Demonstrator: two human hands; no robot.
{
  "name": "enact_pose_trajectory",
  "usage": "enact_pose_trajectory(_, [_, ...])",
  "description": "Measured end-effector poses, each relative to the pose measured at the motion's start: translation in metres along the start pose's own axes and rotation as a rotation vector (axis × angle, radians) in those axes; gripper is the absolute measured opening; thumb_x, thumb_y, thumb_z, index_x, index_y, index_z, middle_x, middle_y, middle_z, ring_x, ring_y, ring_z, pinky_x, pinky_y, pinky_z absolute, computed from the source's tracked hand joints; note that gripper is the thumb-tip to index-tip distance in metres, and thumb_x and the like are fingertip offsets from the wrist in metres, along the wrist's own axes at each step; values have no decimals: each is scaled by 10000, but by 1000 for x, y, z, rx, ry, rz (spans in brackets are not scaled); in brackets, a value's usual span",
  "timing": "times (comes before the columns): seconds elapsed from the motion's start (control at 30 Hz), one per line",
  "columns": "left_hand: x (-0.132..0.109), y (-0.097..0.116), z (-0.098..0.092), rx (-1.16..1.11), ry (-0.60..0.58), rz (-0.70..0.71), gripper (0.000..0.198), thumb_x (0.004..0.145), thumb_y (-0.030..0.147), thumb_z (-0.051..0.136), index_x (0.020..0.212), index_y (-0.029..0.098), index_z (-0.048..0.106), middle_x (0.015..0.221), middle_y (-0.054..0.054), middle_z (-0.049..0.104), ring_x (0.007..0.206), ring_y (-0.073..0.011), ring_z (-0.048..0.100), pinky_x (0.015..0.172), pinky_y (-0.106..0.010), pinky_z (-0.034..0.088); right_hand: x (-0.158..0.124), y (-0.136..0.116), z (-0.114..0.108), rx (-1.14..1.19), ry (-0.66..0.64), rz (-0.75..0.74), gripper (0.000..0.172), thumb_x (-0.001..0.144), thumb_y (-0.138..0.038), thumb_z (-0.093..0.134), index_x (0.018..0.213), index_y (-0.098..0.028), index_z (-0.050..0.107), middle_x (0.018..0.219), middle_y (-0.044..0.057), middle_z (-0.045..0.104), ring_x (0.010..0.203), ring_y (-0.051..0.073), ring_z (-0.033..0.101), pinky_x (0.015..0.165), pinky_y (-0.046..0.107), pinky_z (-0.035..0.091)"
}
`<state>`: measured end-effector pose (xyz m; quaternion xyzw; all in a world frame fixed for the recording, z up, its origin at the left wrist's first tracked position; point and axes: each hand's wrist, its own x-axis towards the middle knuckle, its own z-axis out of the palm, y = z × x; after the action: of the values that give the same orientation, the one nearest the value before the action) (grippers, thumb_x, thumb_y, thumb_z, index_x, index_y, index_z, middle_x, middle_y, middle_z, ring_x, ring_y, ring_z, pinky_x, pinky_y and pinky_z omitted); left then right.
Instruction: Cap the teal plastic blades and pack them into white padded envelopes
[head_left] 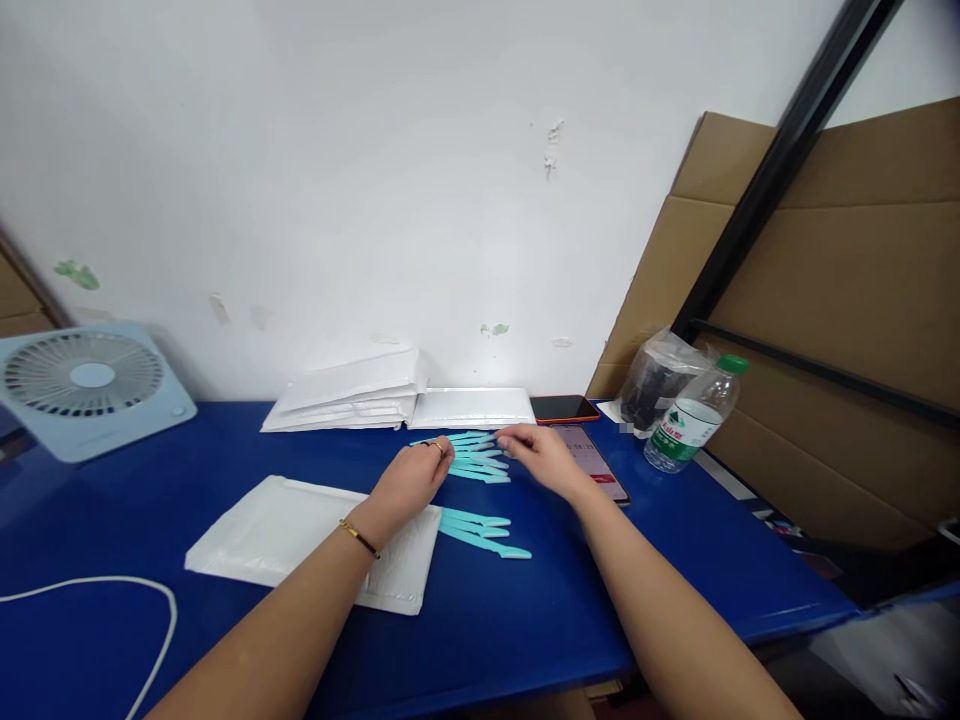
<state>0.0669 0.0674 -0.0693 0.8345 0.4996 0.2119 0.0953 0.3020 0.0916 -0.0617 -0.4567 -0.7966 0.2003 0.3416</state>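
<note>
Several turquoise eyebrow razors lie fanned out on the blue table, blade ends to the right. My left hand is over their handle ends with its fingers curled; what is between those fingertips is hidden. At the other end, my right hand pinches the tip of the uppermost razor between thumb and fingers. Nearer to me, a few more eyebrow razors lie with their handles by a white padded envelope. My left wrist and forearm cross over that envelope.
White padded envelopes are stacked against the wall, beside another flat envelope. A lit phone and a dark phone lie right of centre. A water bottle, a blue fan and a white cable flank the work area.
</note>
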Motion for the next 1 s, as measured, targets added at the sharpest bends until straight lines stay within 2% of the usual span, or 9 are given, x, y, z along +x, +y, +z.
enact_pose_trajectory(0.07, [1, -2, 0, 25, 28, -8, 202, 865, 270, 366, 947, 209, 541, 905, -44, 614, 851, -191, 545, 716, -293, 372, 2, 12, -12, -167, 141, 45, 224, 831, -254, 461, 912, -189, 659, 901, 47, 656, 814, 158, 575, 731, 254, 417])
enact_pose_trajectory(0.13, [1, -1, -1, 5, 18, 3, 202, 835, 270, 422, 958, 220, 574, 993, -38, 609, 921, -192, 534, 766, -297, 375, 3, 25, -20, -332, 183, 113, 202, 804, -194, 476, 879, -179, 663, 872, 52, 643, 788, 155, 571, 729, 249, 409])
enact_pose_trajectory(0.3, [-5, 10, -8, -105, -215, 136, 170, 745, 340, 561, 863, 247, 642, 896, 8, 628, 812, -150, 556, 707, -241, 380, 5, 41, -16, -534, 11, 198, 208, 767, -193, 539, 932, -178, 666, 915, 75, 606, 821, 159, 563, 736, 232, 391])
enact_pose_trajectory(0.47, [-9, 12, -3, -145, -336, 83, 136, 742, 326, 545, 751, 223, 634, 769, 4, 626, 678, -138, 539, 591, -229, 360, 7, 38, -5, -592, -41, 230, 125, 737, -135, 537, 773, -158, 654, 836, 80, 613, 764, 164, 562, 675, 233, 383])
enact_pose_trajectory(0.57, [-9, 12, -1, -200, -290, 53, 148, 773, 315, 493, 737, 209, 590, 740, -5, 612, 646, -144, 523, 562, -239, 351, 7, 36, -4, -602, -22, 228, 76, 697, -145, 580, 751, -150, 634, 821, 90, 611, 736, 176, 560, 630, 242, 376])
enact_pose_trajectory(0.73, [-6, 21, -9, -412, -50, -42, 197, 864, 334, 330, 857, 206, 478, 733, 4, 568, 645, -136, 505, 587, -244, 367, 8, 39, 0, -593, 9, 229, 52, 688, -120, 567, 691, -140, 615, 763, 86, 604, 690, 162, 554, 603, 234, 368])
enact_pose_trajectory(0.8, [-5, 22, -13, -440, -2, -59, 222, 877, 365, 302, 852, 205, 454, 695, 18, 533, 613, -124, 478, 582, -240, 360, 8, 39, 0, -569, 47, 215, 73, 698, -115, 547, 718, -140, 612, 769, 78, 605, 692, 155, 550, 611, 230, 370])
enact_pose_trajectory(0.9, [-5, 17, -14, -415, 5, -80, 283, 883, 421, 279, 804, 205, 444, 625, 38, 472, 556, -113, 426, 557, -238, 339, 5, 29, -8, -424, 122, 106, 127, 773, -182, 490, 830, -164, 602, 796, 51, 611, 681, 143, 544, 607, 229, 382])
enact_pose_trajectory(1.0, [-4, 9, -10, -379, 28, -127, 328, 881, 455, 262, 777, 202, 445, 597, 44, 437, 534, -114, 402, 536, -239, 324, -2, 7, -16, -253, 131, -108, 195, 848, -259, 432, 935, -189, 592, 856, 46, 620, 729, 145, 561, 650, 240, 421])
